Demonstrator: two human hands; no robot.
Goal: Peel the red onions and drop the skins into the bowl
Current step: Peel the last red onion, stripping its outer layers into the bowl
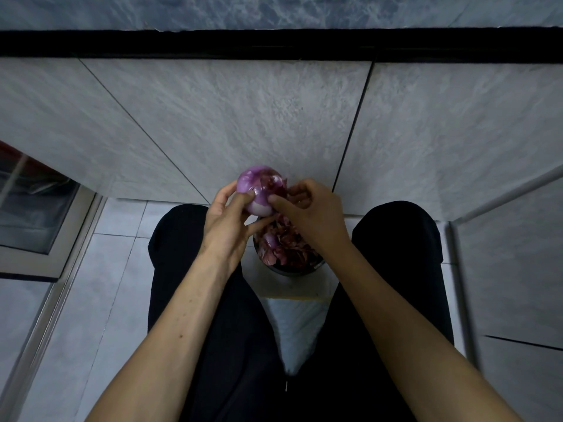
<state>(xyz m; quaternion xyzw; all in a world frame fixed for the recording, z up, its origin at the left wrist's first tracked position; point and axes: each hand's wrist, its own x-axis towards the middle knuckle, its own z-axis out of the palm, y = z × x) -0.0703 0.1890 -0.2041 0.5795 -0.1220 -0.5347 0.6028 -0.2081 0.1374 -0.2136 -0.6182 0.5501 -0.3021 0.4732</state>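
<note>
A red onion (259, 185), mostly peeled and glossy purple with a pale lower end, is held up above the bowl (297, 267). My left hand (227, 219) grips it from the left, thumb on its front. My right hand (307, 208) pinches dry dark-red skin still clinging to the onion's right side. The dark bowl stands on the floor between my knees, filled with reddish onion skins (288, 245) and what looks like one small purple onion piece (269, 239). My hands hide the bowl's far rim.
I sit with black-trousered legs (189, 269) spread on either side of the bowl. A pale board or sheet (292, 287) lies under the bowl on the tiled floor. A grey tiled wall rises close ahead. A framed glass panel (36, 208) stands at the left.
</note>
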